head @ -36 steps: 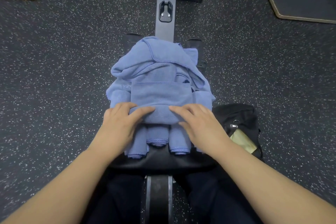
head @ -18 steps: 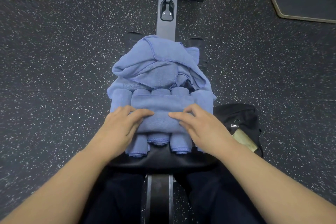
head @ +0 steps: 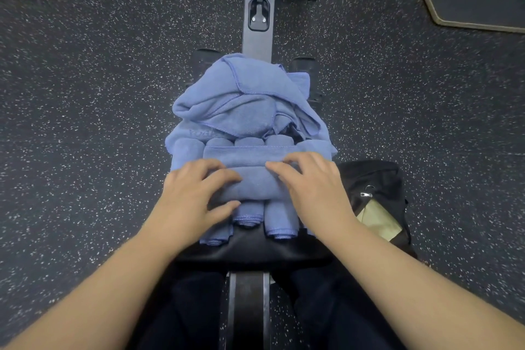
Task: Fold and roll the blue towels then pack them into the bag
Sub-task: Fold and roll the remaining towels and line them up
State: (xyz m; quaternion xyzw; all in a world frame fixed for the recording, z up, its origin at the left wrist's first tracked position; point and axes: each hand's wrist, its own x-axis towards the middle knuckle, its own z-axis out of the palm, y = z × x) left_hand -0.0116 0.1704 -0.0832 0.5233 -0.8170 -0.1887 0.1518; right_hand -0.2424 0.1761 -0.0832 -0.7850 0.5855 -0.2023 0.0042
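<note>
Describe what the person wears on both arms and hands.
Nothing shows on either: the left hand and right hand are bare, with no gloves, rings or watch visible. Both forearms are bare too, with no sleeve in view.

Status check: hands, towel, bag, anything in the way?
Left hand and right hand grip the half-rolled towel atop the finished rolls. Loose towel pile beyond. Black bag open at right, nothing in the way.
</note>
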